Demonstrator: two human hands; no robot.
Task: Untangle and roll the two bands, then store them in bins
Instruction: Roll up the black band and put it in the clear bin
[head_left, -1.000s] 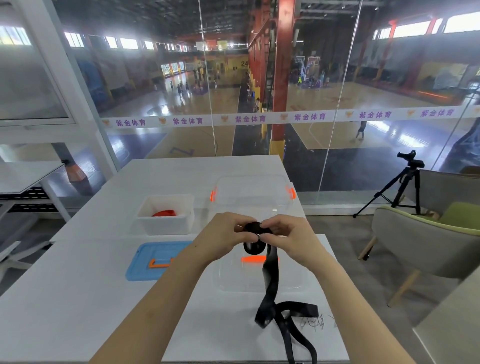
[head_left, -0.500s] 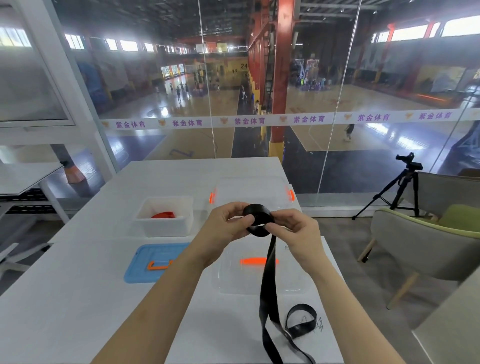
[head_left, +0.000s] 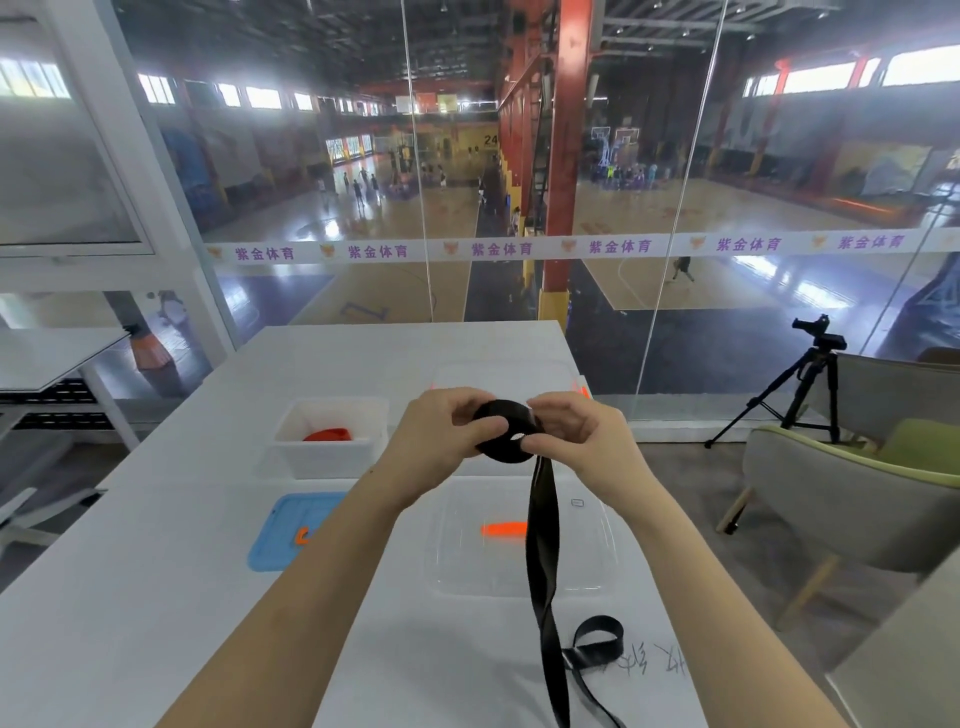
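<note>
Glass wall (head_left: 675, 156) ahead, sports hall with wooden courts beyond; red column (head_left: 563, 156) centre. Tripod (head_left: 810, 384) and green-trimmed chair (head_left: 852, 499) right. White tabletop (head_left: 156, 597) near.

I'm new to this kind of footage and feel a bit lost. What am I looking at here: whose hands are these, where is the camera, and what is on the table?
There is no machine here. A person wears a wide-angle camera on the head, so you look forward and down along their own arms. The left hand and the right hand together hold a black band, partly rolled into a coil; its loose tail hangs down to the white table. On the table lie a white bin with a red band inside, a blue lid, and a clear lid with an orange handle. A clear bin stands behind the hands.
</note>
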